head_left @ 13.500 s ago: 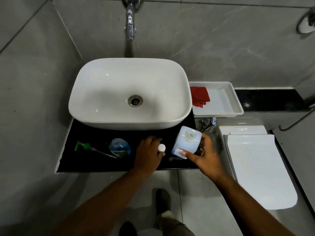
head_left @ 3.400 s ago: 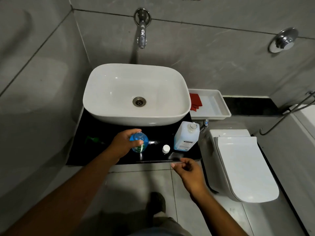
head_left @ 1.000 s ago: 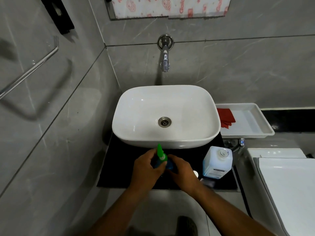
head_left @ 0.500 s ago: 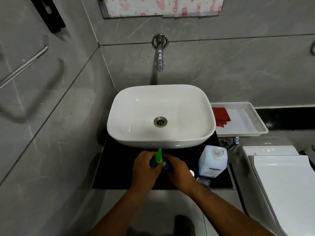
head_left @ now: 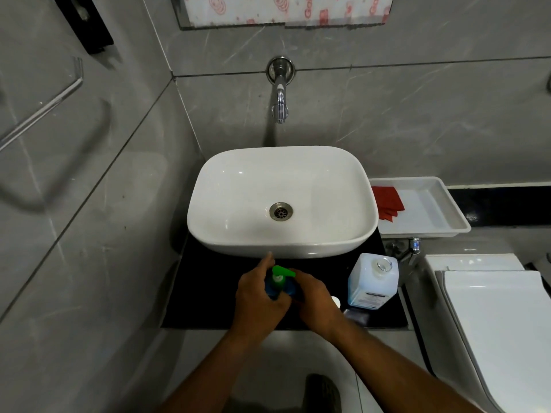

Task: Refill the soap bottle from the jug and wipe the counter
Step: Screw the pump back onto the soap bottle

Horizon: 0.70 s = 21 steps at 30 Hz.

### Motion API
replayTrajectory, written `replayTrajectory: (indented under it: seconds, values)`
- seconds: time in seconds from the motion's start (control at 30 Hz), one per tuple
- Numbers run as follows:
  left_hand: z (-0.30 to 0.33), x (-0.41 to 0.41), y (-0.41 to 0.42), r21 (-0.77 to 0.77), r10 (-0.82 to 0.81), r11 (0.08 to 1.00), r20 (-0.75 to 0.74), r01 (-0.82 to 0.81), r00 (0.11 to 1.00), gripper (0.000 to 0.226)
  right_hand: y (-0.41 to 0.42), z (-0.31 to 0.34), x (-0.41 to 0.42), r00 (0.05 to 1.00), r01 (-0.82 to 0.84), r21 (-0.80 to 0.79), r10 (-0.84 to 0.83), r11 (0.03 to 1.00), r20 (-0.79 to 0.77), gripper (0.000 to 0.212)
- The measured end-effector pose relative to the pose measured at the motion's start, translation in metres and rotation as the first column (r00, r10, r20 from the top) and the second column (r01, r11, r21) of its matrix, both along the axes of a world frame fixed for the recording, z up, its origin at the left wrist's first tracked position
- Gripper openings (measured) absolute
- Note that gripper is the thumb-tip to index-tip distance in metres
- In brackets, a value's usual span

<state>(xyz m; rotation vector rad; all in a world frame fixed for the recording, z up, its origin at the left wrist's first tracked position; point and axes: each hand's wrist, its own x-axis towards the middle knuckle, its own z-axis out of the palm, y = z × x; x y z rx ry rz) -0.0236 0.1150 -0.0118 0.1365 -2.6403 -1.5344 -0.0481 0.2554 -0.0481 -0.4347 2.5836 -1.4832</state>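
Observation:
A blue soap bottle (head_left: 280, 288) with a green pump head (head_left: 281, 273) stands on the black counter (head_left: 205, 293) in front of the white basin (head_left: 280, 201). My left hand (head_left: 258, 296) grips the pump head from the left. My right hand (head_left: 316, 299) holds the bottle's body from the right. The pump nozzle points right. The translucent jug (head_left: 372, 281) stands uncapped at the counter's right end, apart from both hands. Its white cap (head_left: 336, 301) lies on the counter just right of my right hand.
A white tray (head_left: 432, 210) holding a red cloth (head_left: 387, 201) sits right of the basin. A wall tap (head_left: 279, 93) hangs above the basin. A white toilet (head_left: 492, 323) stands at the right, close to the counter edge. Grey tiled wall closes the left side.
The green pump head has turned: its nozzle pointed away from me before and now points right. Both hands stay wrapped round the bottle; the jug and cap have not moved.

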Motion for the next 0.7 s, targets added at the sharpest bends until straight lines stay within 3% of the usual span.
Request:
replayTrajectory:
  seconds: [0.07, 0.13, 0.33, 0.5, 0.63, 0.7]
  values:
    - [-0.0013, 0.0011, 0.0028, -0.011, 0.139, 0.99, 0.051, -0.139, 0.989, 0.086, -0.0001, 0.0011, 0.0002, 1.0, -0.005, -0.022, 0.005, 1.0, -0.004, 0.04]
    - [0.0005, 0.0005, 0.0041, 0.029, 0.237, 0.971, 0.052, -0.239, 0.97, 0.087, -0.0005, 0.0015, 0.0006, 1.0, 0.005, -0.013, -0.005, 1.0, -0.003, 0.043]
    - [0.001, 0.0047, 0.0062, 0.167, 0.079, 0.982, 0.036, -0.084, 0.996, 0.093, 0.0003, -0.0002, 0.0013, 1.0, -0.007, 0.057, 0.008, 0.998, -0.019, 0.046]
    - [0.0016, -0.0001, 0.0081, 0.206, 0.223, 0.952, 0.047, -0.228, 0.974, 0.094, -0.0002, 0.0011, 0.0012, 1.0, 0.022, 0.07, -0.021, 0.997, -0.008, 0.043]
    - [0.0006, 0.0007, 0.0042, 0.312, 0.063, 0.945, 0.117, -0.097, 0.991, 0.099, -0.0001, 0.0009, 0.001, 1.0, 0.007, 0.062, -0.007, 0.998, 0.011, 0.047]
    - [-0.0016, 0.0009, 0.0056, 0.319, 0.074, 0.94, 0.143, -0.117, 0.987, 0.102, -0.0004, 0.0017, 0.0012, 1.0, 0.004, 0.05, -0.005, 0.999, 0.012, 0.045]
